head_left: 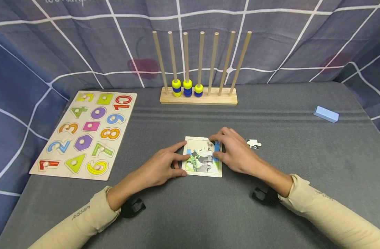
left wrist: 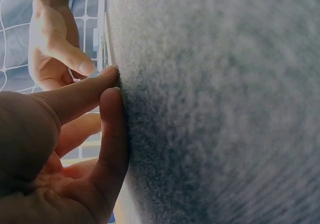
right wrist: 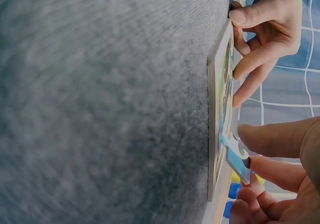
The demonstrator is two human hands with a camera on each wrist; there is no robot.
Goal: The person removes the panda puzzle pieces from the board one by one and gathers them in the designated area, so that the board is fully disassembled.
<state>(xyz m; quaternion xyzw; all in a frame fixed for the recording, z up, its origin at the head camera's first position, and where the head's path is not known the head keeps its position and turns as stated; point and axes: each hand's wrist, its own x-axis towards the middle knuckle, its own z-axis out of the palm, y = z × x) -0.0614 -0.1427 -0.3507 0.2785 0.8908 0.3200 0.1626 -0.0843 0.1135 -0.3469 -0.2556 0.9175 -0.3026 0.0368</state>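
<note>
grip: in the right wrist view i confirm that the right hand (head_left: 236, 150) pinches a thin blue, white and black jigsaw piece (right wrist: 236, 159) between thumb and finger. the piece is tilted, at the right side of a square, pale-rimmed puzzle tray (head_left: 205, 174); i cannot tell whether its lower edge touches the tray. the left hand (head_left: 159, 165) is spread, its fingertips and thumb touching the tray's left edge.

tray contents: printed green, grey and white pieces fill the lower part; the upper left shows a pale area. a loose white-and-black jigsaw piece (head_left: 254, 142) lies on the grey cloth surface (head_left: 208, 214), just beside the right hand.

other holders: to the left, a pale wooden number board (head_left: 66, 137) carries knobbed numerals, one to ten, and five knobbed coloured shapes. behind the tray, a light wooden rack (head_left: 199, 100) has seven upright pegs; the second, third and fourth from the left carry yellow and blue ring beads (head_left: 187, 84). far right, i register a light-blue rectangular block (head_left: 326, 114).
</note>
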